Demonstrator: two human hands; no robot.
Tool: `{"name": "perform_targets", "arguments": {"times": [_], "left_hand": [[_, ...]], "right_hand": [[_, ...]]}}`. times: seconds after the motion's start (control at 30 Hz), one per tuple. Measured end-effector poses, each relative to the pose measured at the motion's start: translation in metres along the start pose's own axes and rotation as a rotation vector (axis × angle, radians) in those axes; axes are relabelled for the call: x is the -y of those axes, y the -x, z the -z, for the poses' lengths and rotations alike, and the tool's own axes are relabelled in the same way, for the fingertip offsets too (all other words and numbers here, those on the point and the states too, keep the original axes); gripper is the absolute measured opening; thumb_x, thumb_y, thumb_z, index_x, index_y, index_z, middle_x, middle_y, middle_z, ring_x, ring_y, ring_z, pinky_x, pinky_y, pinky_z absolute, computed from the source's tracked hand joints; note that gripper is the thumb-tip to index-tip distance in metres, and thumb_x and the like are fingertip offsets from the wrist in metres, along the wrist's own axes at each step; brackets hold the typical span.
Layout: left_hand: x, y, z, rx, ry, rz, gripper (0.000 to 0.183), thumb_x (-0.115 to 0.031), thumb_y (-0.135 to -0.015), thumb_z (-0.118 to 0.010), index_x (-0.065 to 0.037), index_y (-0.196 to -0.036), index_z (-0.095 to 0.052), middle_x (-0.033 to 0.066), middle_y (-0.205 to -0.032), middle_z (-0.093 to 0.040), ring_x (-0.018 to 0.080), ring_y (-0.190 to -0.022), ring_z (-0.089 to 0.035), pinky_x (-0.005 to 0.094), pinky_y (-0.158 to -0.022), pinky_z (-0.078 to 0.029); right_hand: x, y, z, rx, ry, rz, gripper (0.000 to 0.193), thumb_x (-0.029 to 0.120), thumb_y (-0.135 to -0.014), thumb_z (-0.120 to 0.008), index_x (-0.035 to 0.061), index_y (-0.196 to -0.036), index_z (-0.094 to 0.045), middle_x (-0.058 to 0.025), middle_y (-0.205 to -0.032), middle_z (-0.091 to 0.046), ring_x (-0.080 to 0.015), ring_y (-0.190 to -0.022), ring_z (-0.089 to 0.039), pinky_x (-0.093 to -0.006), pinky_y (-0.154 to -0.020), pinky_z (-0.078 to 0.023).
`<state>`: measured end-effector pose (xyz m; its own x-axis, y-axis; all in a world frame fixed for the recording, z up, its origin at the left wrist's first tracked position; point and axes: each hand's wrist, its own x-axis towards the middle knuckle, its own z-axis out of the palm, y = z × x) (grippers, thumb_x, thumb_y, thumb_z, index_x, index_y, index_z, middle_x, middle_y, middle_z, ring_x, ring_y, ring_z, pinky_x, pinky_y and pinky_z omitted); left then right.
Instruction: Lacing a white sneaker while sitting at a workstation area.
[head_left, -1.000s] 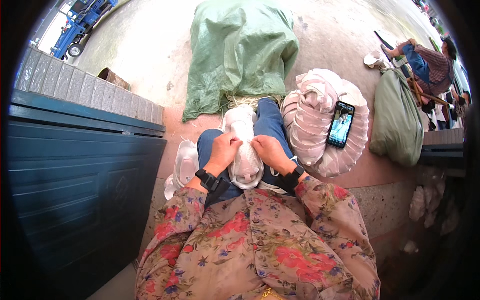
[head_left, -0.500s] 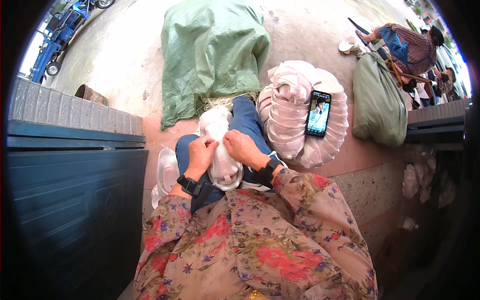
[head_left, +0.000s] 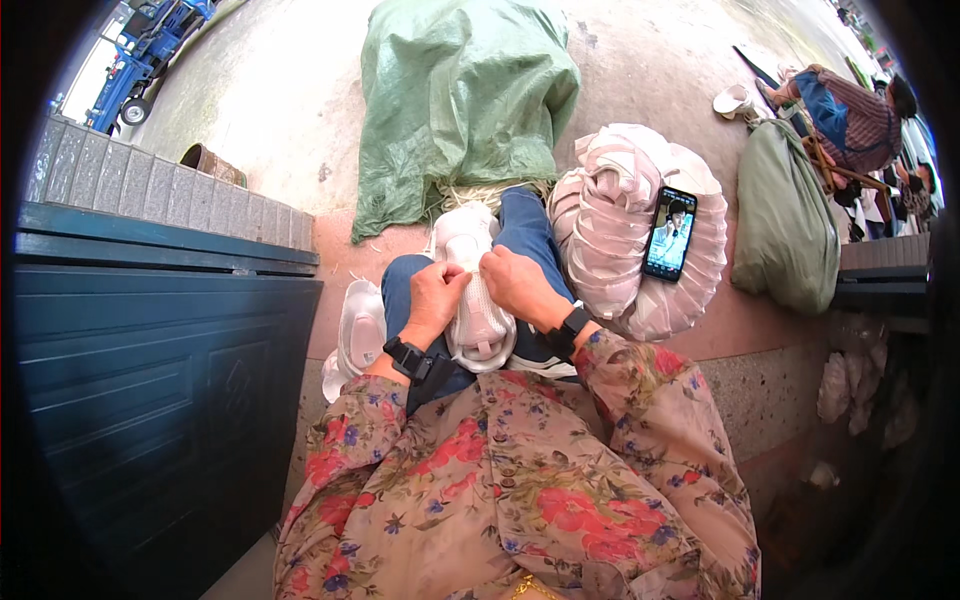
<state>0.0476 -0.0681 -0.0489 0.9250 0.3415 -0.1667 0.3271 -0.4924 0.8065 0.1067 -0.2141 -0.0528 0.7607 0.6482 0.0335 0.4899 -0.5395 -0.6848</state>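
A white shoe [head_left: 482,330] with pale pink parts lies between my knees, pointing away from me. Over its middle, my left hand [head_left: 437,297] has thumb and finger pinched together from the left side. My right hand [head_left: 517,283] pinches from the right, its fingertips close to the left ones. Whatever is between the fingertips is too small to make out. Left of my knee stand more white and pink shoes [head_left: 362,328].
To my right is a bundle of white-pink shoe pieces [head_left: 610,230] with a lit phone [head_left: 670,235] on it. Ahead lies a green woven sack [head_left: 460,100]; a full green bag [head_left: 788,220] stands farther right. A blue door [head_left: 160,400] borders my left. A person [head_left: 850,115] sits far right.
The whole view has shifted, so everything appears farther right. My hands stay on the shoe, fingers still pinched, with the fingertips slightly closer together.
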Motion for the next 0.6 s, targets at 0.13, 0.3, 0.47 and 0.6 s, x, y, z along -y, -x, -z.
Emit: {"name": "perform_targets", "arguments": {"times": [0.13,0.3,0.47,0.6], "left_hand": [[0.000,0.000,-0.002,-0.004,-0.002,0.002,0.017,-0.015,-0.071,-0.067,0.001,-0.075,-0.064,0.0118,-0.065,-0.062,0.0183,-0.058,-0.060,0.0283,-0.056,-0.047],[-0.001,0.002,-0.004,-0.032,-0.002,-0.052,0.017,-0.016,-0.072,-0.067,0.001,-0.074,-0.065,0.0122,-0.065,-0.062,0.0202,-0.058,-0.060,0.0291,-0.056,-0.046],[0.010,0.009,-0.001,-0.119,-0.126,-0.136,0.018,-0.013,-0.074,-0.067,0.001,-0.084,-0.062,0.0109,-0.074,-0.061,0.0171,-0.063,-0.058,0.0273,-0.059,-0.046],[0.012,0.011,0.002,-0.051,-0.121,-0.211,0.020,-0.011,-0.074,-0.066,0.001,-0.088,-0.060,0.0110,-0.077,-0.059,0.0175,-0.064,-0.057,0.0271,-0.060,-0.046]], "right_hand": [[0.002,-0.003,0.002,0.031,0.067,0.016,0.010,0.010,-0.080,-0.050,0.0015,-0.078,-0.054,-0.0164,-0.078,-0.053,-0.0346,-0.069,-0.056,-0.0421,-0.060,-0.045],[-0.001,-0.010,-0.006,0.026,0.116,0.161,0.007,0.005,-0.070,-0.053,0.0023,-0.076,-0.056,-0.0156,-0.079,-0.055,-0.0315,-0.072,-0.059,-0.0395,-0.062,-0.048],[0.005,-0.012,-0.007,-0.014,0.073,0.201,0.009,-0.001,-0.067,-0.052,0.0025,-0.075,-0.054,-0.0154,-0.080,-0.052,-0.0334,-0.080,-0.052,-0.0399,-0.068,-0.044],[0.007,-0.007,-0.013,-0.062,-0.014,0.088,0.016,-0.002,-0.066,-0.053,0.0027,-0.081,-0.052,-0.0160,-0.079,-0.051,-0.0339,-0.080,-0.051,-0.0403,-0.070,-0.043]]}}
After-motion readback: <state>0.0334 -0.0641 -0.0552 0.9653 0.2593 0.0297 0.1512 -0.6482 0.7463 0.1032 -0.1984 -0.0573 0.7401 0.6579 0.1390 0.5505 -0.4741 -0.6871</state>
